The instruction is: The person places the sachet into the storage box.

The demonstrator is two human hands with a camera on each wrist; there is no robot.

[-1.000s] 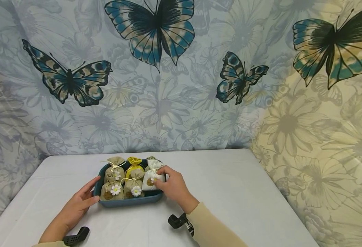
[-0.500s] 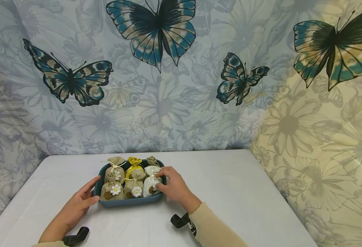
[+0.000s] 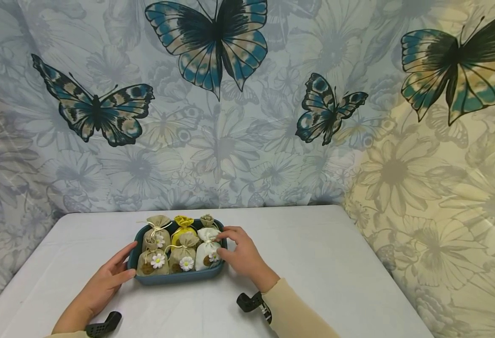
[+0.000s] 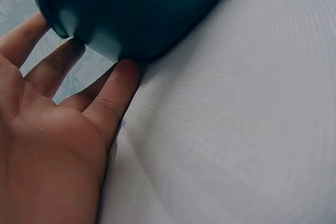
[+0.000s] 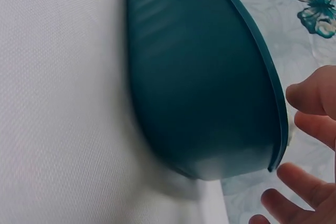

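We see the right hand's [image 3: 242, 253] fingers [image 3: 230, 231] spread apart and lightly bent at the right end of the teal tray [image 3: 175, 278]. The index tip lies by the tied neck of the white pouch [image 3: 207, 249] and the thumb by that pouch's lower side; we cannot tell whether they touch it or hover just off it. In the right wrist view the fingertips [image 5: 310, 95] stand apart just past the tray's rim, closed on nothing.

The left hand's [image 3: 104, 281] fingers [image 4: 113, 95] lie straight and together, their tips against the tray's left wall, the palm on the desk [image 3: 315, 263].

The white pouch stands in the tray's front right corner. To its left, along the front, stand two burlap pouches with white daisies [image 3: 186, 263] [image 3: 158, 259]. Behind them stand another burlap pouch [image 3: 156, 230] with a cord, a yellow pouch [image 3: 183, 224] in the middle, and a small brown one [image 3: 207, 220] at the back right.

The tray sits on the desk nearer its left half. Behind it hangs a butterfly-printed cloth [image 3: 213, 117].
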